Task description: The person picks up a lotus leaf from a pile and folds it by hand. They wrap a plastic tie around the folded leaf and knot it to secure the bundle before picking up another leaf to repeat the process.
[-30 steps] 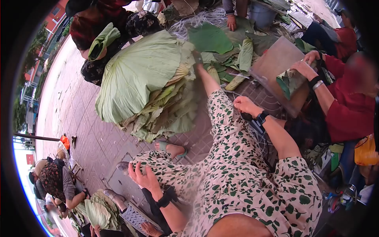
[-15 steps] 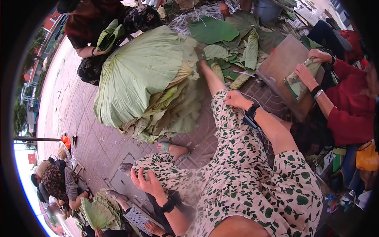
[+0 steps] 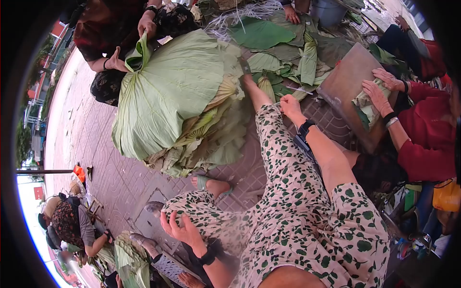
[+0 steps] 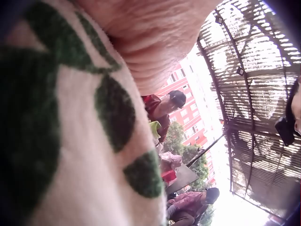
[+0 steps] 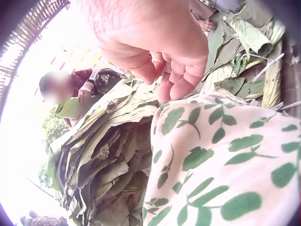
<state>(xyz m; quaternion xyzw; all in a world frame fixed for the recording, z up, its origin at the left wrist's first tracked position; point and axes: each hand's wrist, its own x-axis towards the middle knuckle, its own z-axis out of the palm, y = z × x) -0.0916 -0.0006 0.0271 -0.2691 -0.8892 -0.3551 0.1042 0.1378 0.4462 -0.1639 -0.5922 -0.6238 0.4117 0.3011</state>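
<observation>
My left hand [image 3: 185,231] is over my left knee, fingers apart and loosely bent, with nothing in it. In the left wrist view, patterned cloth [image 4: 108,108] and the wrist's skin fill much of the picture and its fingers are hidden. Near my right knee is my right hand [image 3: 291,108], its fingers loosely curled. The right wrist view shows its fingertips [image 5: 182,88] right at the edge of the leaf-patterned cloth [image 5: 197,155]. Beyond my legs stands a tall stack of large dried lotus leaves [image 3: 168,91], apart from both hands.
Across the stack a person's hands [image 3: 115,60] handle a folded green leaf [image 3: 139,55]. At right, someone in red presses a leaf bundle [image 3: 370,103] on a board [image 3: 348,79]. Leaves [image 3: 261,36] and white strips [image 3: 245,21] lie on the paving. A bucket [image 3: 328,13] stands behind.
My right hand has moved slightly up and forward off the trouser cloth; my left hand has barely moved. The person opposite has brought the folded leaf over the stack, both hands at it.
</observation>
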